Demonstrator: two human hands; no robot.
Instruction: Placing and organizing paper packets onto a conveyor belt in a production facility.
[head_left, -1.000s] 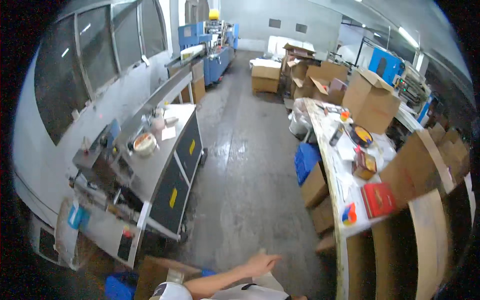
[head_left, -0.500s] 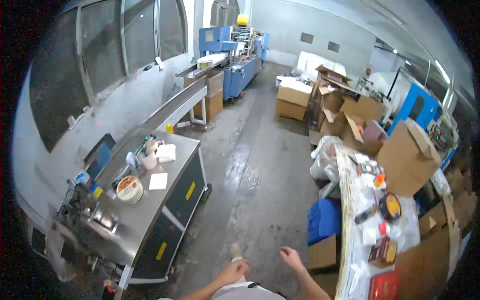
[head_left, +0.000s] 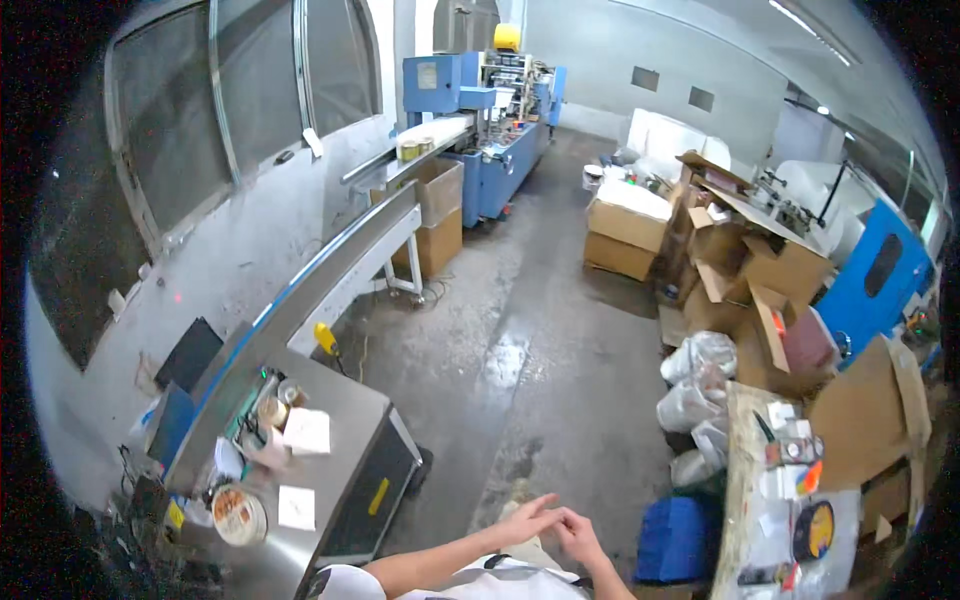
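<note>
In front of my body, low in the head view, my left hand (head_left: 527, 521) reaches to the right with its fingers stretched out. My right hand (head_left: 575, 534) meets it at the fingertips, its fingers loosely bent. Nothing shows between the two hands. To the left stands a metal-topped bench (head_left: 350, 401) bearing a round tub (head_left: 240, 514) and white square sheets (head_left: 297, 508). A cluttered table (head_left: 738, 480) on the right carries a round black-and-yellow container (head_left: 813, 530). Both hands are apart from these surfaces.
A conveyor (head_left: 335, 270) runs from the bench toward a blue machine (head_left: 500, 170). Cardboard boxes (head_left: 625, 240) stand on the right, with white bags (head_left: 697, 375) and a blue bin (head_left: 672, 540) beside the table. A grey floor aisle (head_left: 480, 370) runs between.
My hands, apart before, have come together at the fingertips. The view has shifted forward along the aisle, so the bench and the right table sit lower in the picture.
</note>
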